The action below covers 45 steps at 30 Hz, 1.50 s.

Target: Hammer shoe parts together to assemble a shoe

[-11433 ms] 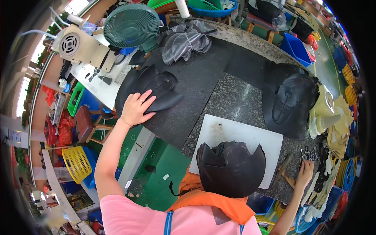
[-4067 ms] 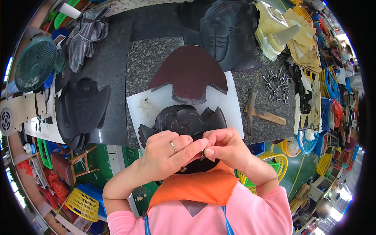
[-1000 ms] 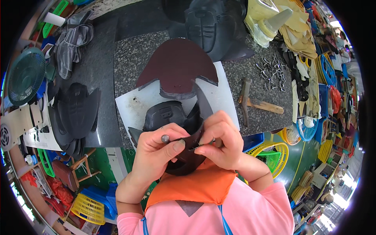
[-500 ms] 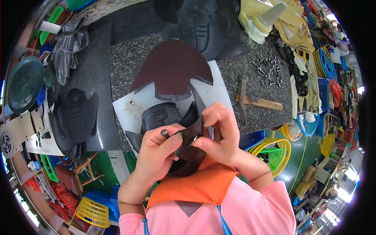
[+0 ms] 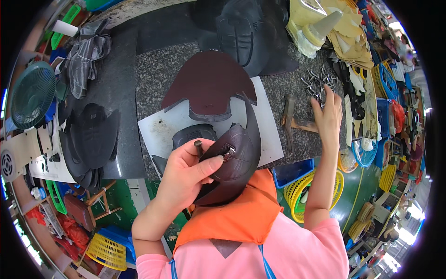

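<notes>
My left hand (image 5: 179, 174) is closed on a curved, dark brown moulded leather-like piece (image 5: 241, 156), held in front of the orange apron bib. A thin metal rod with a round head (image 5: 198, 144) sticks up from the same grip. Beside my thumb, a small shiny metal fitting (image 5: 229, 154) sits on the piece. My right hand (image 5: 331, 116) reaches out to the right, fingers stretched and apart, its fingertips at a pile of small shiny metal fittings (image 5: 320, 79). A hammer (image 5: 288, 122) lies beside that hand, which partly hides the wooden handle.
A white board (image 5: 269, 135) on the speckled stone table bears a flat maroon moulded piece (image 5: 206, 83). Stacked black moulded pieces (image 5: 95, 139) lie at the left, near a green fan (image 5: 32, 95). A yellow basket (image 5: 295, 193) stands below the table's right edge.
My right hand has left the leather-like piece and moved right and away to the metal fittings. My left hand still holds the piece and rod; the piece has turned to show more of its outer face.
</notes>
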{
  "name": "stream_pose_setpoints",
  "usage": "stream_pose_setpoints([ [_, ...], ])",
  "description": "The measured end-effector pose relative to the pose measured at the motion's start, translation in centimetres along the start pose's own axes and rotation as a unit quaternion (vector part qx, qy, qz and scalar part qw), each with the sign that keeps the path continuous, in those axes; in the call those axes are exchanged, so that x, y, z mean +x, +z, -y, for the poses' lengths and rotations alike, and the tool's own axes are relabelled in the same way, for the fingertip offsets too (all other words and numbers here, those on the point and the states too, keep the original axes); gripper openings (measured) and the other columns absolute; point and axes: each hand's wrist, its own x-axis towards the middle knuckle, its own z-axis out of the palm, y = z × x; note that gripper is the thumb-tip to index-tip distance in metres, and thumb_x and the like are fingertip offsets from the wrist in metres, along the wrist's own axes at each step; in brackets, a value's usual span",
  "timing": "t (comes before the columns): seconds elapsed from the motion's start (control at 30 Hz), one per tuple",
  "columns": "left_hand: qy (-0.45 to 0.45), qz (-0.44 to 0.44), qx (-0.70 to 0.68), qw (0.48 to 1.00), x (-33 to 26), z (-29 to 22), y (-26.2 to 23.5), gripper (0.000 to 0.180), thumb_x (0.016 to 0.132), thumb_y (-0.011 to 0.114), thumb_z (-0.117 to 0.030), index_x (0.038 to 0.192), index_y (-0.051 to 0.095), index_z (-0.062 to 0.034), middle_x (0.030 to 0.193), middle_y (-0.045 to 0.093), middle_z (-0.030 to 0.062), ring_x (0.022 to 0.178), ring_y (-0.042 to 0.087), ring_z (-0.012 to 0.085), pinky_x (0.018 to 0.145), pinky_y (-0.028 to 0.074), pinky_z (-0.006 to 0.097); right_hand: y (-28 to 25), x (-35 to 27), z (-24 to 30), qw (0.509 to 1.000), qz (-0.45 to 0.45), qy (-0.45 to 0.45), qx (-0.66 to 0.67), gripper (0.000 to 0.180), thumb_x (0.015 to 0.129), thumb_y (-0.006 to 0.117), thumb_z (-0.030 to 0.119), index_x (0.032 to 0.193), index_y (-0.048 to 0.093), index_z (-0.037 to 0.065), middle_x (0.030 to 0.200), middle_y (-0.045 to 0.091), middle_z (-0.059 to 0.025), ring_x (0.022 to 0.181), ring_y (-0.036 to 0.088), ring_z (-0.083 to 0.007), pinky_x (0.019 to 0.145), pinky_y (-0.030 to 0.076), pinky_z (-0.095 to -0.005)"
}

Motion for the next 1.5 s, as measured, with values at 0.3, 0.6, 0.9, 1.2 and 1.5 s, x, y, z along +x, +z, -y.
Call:
stream_pose_setpoints([
  [0.3, 0.457, 0.079, 0.396, 0.793, 3.9, -8.3, 1.8, 0.023, 0.074, 0.066, 0.008, 0.095, 0.067, 0.0006, 0.097, 0.06, 0.006, 0.084, 0.058, 0.0132, 0.071, 0.047, 0.024, 1.6, 0.7, -1.8, 0.993, 0.019, -0.103, 0.057, 0.017, 0.084, 0.063, 0.012, 0.099, 0.065, 0.005, 0.088, 0.058, -0.0119, 0.083, 0.06, -0.0314, 0.073, 0.049, -0.0394],
  [0.6, 0.37, 0.02, 0.631, 0.681, 5.7, -3.1, 0.0, 0.033, 0.068, 0.074, -0.002, 0.1, 0.067, -0.0052, 0.095, 0.057, 0.0077, 0.087, 0.058, 0.023, 0.073, 0.047, 0.031, 1.2, 1.1, 1.0, 0.931, -0.031, -0.005, 0.363, 0.013, 0.087, 0.06, 0.008, 0.092, 0.07, 0.003, 0.08, 0.066, -0.0074, 0.066, 0.06, -0.0174, 0.062, 0.047, -0.029],
  [0.9, 0.664, -0.031, 0.617, 0.42, 4.5, 0.6, 1.9, 0.029, 0.066, 0.065, -0.011, 0.095, 0.066, -0.0089, 0.082, 0.054, 0.0026, 0.058, 0.049, 0.0133, 0.049, 0.038, 0.027, -4.4, -4.5, 13.3, 0.647, 0.318, 0.112, 0.684, 0.015, 0.089, 0.06, 0.009, 0.088, 0.069, -0.003, 0.071, 0.061, -0.0006, 0.062, 0.05, -0.004, 0.055, 0.039, -0.0194],
  [1.2, 0.4, -0.019, 0.375, 0.836, 2.6, 1.1, 1.0, 0.008, 0.081, 0.069, -0.003, 0.087, 0.064, -0.0025, 0.079, 0.061, 0.0033, 0.06, 0.05, 0.0082, 0.053, 0.039, 0.021, -5.3, -5.7, 15.1, 0.809, 0.115, -0.139, 0.559, 0.024, 0.081, 0.069, 0.0, 0.105, 0.064, 0.002, 0.073, 0.057, -0.0032, 0.063, 0.058, -0.0113, 0.06, 0.048, -0.0223],
  [1.5, 0.305, -0.023, 0.42, 0.855, 1.2, 1.4, 1.0, 0.023, 0.077, 0.072, -0.003, 0.099, 0.064, -0.0041, 0.087, 0.059, 0.0033, 0.063, 0.054, 0.0096, 0.054, 0.042, 0.022, -5.2, -5.5, 14.0, 0.565, 0.449, 0.092, 0.686, 0.009, 0.088, 0.065, 0.007, 0.09, 0.063, -0.002, 0.088, 0.064, -0.0027, 0.08, 0.062, -0.0076, 0.069, 0.051, -0.0225],
])
